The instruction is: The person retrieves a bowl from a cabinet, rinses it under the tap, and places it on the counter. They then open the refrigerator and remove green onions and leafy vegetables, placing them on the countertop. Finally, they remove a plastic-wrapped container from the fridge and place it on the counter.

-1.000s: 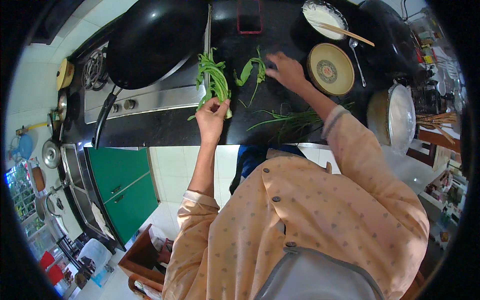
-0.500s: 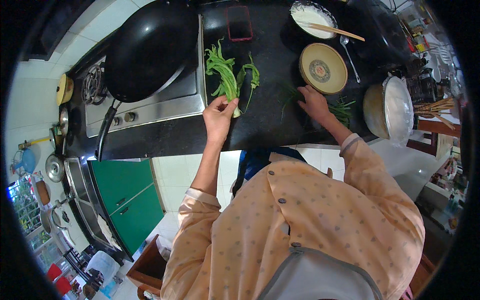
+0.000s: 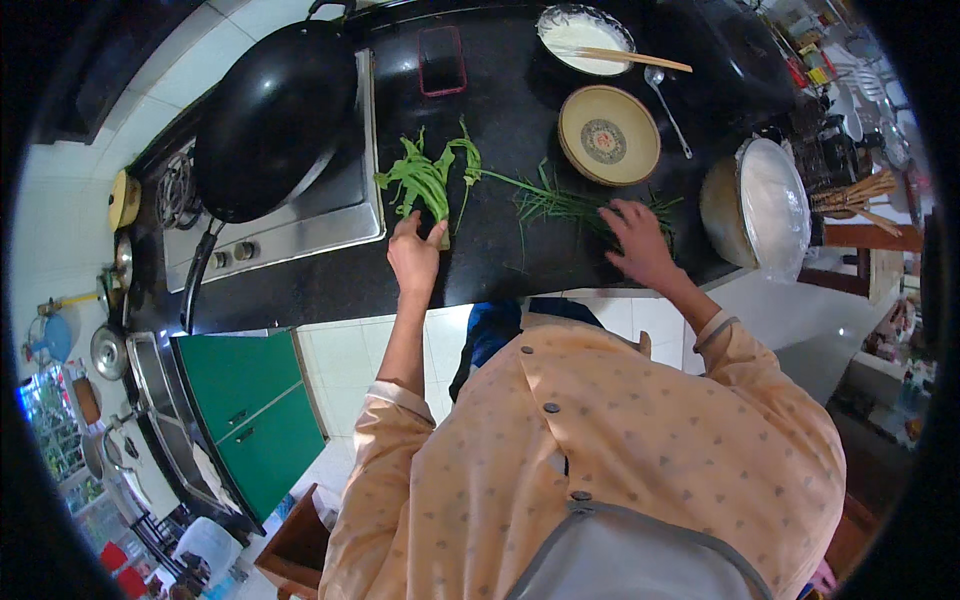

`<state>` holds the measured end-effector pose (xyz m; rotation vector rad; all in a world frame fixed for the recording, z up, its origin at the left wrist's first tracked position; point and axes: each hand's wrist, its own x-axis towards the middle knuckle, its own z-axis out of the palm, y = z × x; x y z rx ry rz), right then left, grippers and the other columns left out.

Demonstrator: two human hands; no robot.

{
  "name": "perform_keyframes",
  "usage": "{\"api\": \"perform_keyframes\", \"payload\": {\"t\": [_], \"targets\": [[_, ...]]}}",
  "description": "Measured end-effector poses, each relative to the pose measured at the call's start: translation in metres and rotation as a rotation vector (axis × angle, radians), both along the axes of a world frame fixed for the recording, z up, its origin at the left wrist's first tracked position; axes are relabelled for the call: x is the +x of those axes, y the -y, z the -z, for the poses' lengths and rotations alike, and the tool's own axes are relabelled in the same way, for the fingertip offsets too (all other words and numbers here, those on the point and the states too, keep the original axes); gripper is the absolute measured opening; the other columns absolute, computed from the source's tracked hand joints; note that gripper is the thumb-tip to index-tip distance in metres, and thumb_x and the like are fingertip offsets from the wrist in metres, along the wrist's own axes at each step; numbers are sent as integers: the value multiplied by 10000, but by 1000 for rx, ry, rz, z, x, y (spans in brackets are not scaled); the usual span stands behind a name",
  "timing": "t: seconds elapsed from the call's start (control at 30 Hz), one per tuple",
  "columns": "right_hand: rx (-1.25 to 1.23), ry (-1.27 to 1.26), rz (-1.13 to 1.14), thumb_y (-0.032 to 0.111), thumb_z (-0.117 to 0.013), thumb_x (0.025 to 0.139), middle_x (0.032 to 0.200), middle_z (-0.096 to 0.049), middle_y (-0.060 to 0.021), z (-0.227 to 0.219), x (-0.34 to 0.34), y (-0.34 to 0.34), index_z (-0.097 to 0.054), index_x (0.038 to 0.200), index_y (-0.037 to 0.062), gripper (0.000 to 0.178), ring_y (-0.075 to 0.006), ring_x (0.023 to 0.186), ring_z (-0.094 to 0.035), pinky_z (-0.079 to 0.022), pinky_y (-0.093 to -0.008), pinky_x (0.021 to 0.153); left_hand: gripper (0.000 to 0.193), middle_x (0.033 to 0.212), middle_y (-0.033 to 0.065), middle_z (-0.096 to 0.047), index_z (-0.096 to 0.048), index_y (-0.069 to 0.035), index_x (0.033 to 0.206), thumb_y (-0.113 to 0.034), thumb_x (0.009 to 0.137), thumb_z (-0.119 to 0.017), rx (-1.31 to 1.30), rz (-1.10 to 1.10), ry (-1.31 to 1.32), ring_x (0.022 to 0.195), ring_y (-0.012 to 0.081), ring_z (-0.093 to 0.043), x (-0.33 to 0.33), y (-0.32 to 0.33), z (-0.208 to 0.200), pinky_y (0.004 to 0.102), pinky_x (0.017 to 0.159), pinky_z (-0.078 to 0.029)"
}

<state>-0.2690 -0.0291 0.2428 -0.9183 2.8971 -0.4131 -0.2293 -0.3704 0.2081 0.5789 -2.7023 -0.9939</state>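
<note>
My left hand [image 3: 414, 256] is closed around the stem end of a bunch of leafy greens [image 3: 422, 182], whose broad leaves fan out away from me on the black counter. One wilted leaf lies apart to the bunch's right. My right hand [image 3: 642, 243] hovers at or just over thin, chive-like green blades [image 3: 562, 205], its fingers spread. Part of those blades is hidden beneath the hand. Just beyond my right hand stands a tan bowl [image 3: 640, 150] with a dark round pattern inside.
A large black wok [image 3: 275, 120] sits on the steel stove at left. A red-edged phone [image 3: 442, 60] lies at the back. A bowl of white batter-like mix [image 3: 575, 35] holds chopsticks [image 3: 640, 59], beside a spoon [image 3: 670, 115]. A plastic-covered pot [image 3: 720, 205] stands at right.
The view has shifted slightly. My right hand's fingers have spread, and the thin blades now show fanned out to its left. The leafy bunch, still in my left hand, lies closer to me.
</note>
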Motion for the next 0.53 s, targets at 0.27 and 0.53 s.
{"api": "perform_keyframes", "payload": {"t": [0.27,0.53], "targets": [[-503,159,-63,101,-639,714,1061,-542,-139,-7,-22,36,-572,1022,20,325,-299,1015,-483,-387,-382,876,486,1087,121,-584,-484,2,1160,-406,924,-367,1725,-98,-188,852,199,-583,-12,-47,-48,281,741,-450],[-853,51,-144,85,-564,796,1012,-587,-135,-58,-50,139,-603,983,34,197,-283,937,-547,-434,-352,810,544,1272,163,-451,-433,5,1227,-416,936,-252,2110,-44,-447,1160,298,-450,-19,-66,-60,367,924,-403]]}}
